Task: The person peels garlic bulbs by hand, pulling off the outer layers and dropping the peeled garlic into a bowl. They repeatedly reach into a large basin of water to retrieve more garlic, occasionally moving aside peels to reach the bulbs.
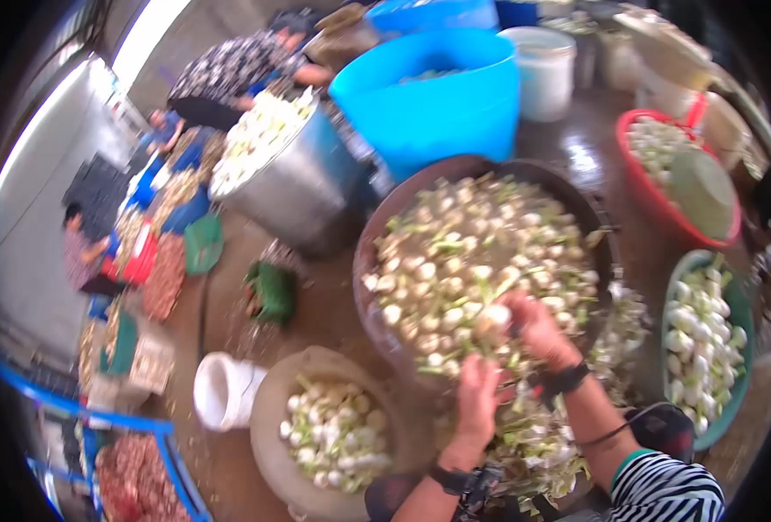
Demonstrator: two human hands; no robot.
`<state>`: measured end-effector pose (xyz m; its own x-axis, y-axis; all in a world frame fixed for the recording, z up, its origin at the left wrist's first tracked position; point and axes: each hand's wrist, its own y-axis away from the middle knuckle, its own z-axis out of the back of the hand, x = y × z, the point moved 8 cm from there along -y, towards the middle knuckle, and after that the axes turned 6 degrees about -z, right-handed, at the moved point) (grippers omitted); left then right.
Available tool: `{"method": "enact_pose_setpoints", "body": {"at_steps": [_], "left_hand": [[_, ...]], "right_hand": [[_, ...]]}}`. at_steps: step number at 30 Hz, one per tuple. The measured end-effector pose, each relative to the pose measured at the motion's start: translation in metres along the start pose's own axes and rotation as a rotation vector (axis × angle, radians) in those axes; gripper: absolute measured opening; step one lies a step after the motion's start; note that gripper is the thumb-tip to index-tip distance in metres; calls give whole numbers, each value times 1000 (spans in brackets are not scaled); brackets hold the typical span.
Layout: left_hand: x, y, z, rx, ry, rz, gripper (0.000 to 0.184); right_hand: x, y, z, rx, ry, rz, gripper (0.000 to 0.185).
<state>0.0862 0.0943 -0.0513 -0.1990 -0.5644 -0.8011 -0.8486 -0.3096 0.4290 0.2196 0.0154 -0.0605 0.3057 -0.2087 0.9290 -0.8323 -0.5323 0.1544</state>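
My right hand (539, 329) is closed around a pale onion bulb (493, 320) over the near side of a wide brown tub (375, 324). A small dark spot beside the bulb is too blurred to name. Many white onions with green stems (455, 252) float in murky water in the tub. My left hand (477, 393) is just below, at the tub's near rim, its fingers stretched upward and apart. Something red (507, 388) shows between this hand and my right wrist; its kind is unclear. Onion leaves and peelings (538, 448) lie heaped beneath my forearms.
A pale basin (268, 435) of onions stands at left, a green tub (745, 383) of onions at right. Behind are a red basket (638, 187), a blue tub (429, 104), a metal drum (303, 196) and a white bucket (229, 391). Other people (238, 78) work at far left.
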Motion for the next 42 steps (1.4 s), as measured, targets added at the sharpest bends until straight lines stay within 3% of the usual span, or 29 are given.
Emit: {"method": "enact_pose_setpoints", "body": {"at_steps": [1,2,3,4,6,7,9,11,12,13,15,17,18,19,20,21,23,25,27,28,29,30,31,34,37,39,41,42], "left_hand": [[-7,-3,-2,107,166,-68,32],[-13,-3,-6,166,182,-78,23],[-5,-11,6,231,119,-145,21],[-5,-3,-1,193,211,-61,22],[-16,15,-3,119,52,-136,14],[-12,11,3,122,-107,-181,15],[-32,28,-12,118,-457,-410,18],[-44,32,-15,119,-843,-926,19],[-66,59,-32,38,-814,-1056,20],[-71,64,-37,26,-882,-1118,21],[-75,71,-38,6,-1024,-1228,23],[-65,43,-15,72,-835,-933,30],[-60,33,-4,83,-797,-910,34],[-61,28,0,93,-764,-880,38],[-71,38,-6,109,-801,-990,48],[-62,24,8,85,-722,-762,46],[-57,13,9,183,-683,-653,64],[-53,17,5,203,-567,-508,62],[-55,34,-9,308,-515,-413,56],[-60,42,-10,336,-479,-373,53],[-62,49,-14,443,-420,-304,49],[-50,45,-12,448,-314,-132,43],[-48,51,-15,419,-85,-58,37],[-17,48,-26,600,273,246,42],[-21,43,-37,668,349,163,42],[-14,24,-22,391,62,21,41],[-17,17,-8,142,-367,-175,34],[-12,21,-16,226,-369,-226,29]], "right_hand": [[39,39,-27,-66,368,75,34],[13,50,-31,72,375,76,37],[21,74,-41,157,347,173,59],[27,89,-50,260,156,162,79],[27,91,-43,333,142,244,76],[45,95,-41,162,129,75,66],[43,83,-39,31,318,75,50],[33,70,-54,-84,775,125,35],[30,71,-52,-226,679,203,29],[53,89,-59,-271,747,154,31],[22,69,-56,-278,612,171,32],[26,68,-62,-202,704,282,30],[34,75,-66,-145,812,356,28],[44,83,-71,-69,699,355,23],[55,92,-75,-28,682,345,22],[66,101,-80,20,665,329,22],[75,110,-79,40,663,253,22],[66,104,-74,98,853,426,27],[83,123,-65,206,604,467,34],[79,118,-56,124,741,455,32],[81,121,-55,170,774,311,26],[89,127,-57,110,784,235,22],[96,131,-56,67,776,257,21],[98,136,-59,-81,528,185,20],[98,143,-56,-176,390,238,21],[106,155,-51,-455,747,375,25],[108,163,-57,-566,928,532,22],[105,166,-60,-540,978,525,23]]}}
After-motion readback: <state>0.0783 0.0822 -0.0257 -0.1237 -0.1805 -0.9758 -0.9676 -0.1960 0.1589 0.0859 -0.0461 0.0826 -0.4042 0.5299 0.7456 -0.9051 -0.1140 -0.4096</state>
